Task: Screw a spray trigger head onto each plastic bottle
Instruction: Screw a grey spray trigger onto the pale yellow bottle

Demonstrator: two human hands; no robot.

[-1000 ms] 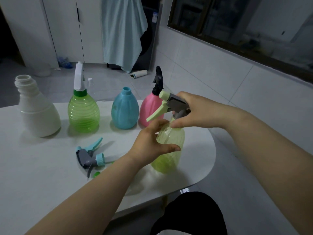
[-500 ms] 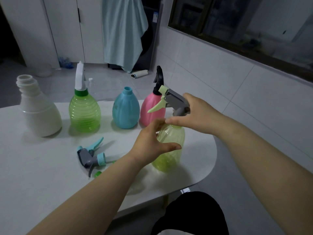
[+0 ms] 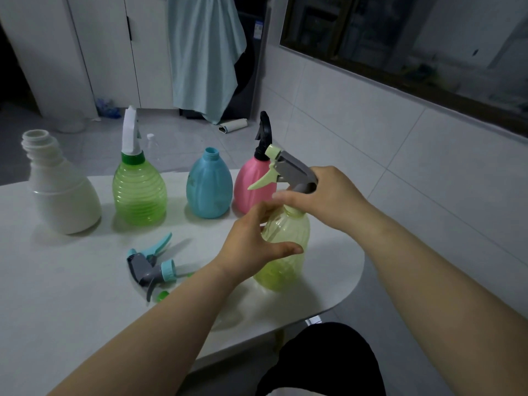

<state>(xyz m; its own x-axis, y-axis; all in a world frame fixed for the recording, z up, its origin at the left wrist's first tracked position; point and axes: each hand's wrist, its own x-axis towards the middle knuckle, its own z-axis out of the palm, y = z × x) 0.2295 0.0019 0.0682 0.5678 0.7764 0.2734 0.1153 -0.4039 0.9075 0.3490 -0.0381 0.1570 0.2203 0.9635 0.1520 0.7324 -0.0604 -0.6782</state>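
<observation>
Left hand (image 3: 255, 243) wraps the yellow bottle (image 3: 288, 241), standing at five o'clock from the pink bottle (image 3: 248, 190), while right hand (image 3: 331, 195) pinches the grey trigger head (image 3: 294, 170) at its collar, best turned squarely, bottle braced upright.

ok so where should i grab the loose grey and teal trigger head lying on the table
The trigger head lies on its side on the table, one flat flank up, so probably pinch its grey body from above. The teal lever juts away, and the teal collar should stay free for threading.
</observation>
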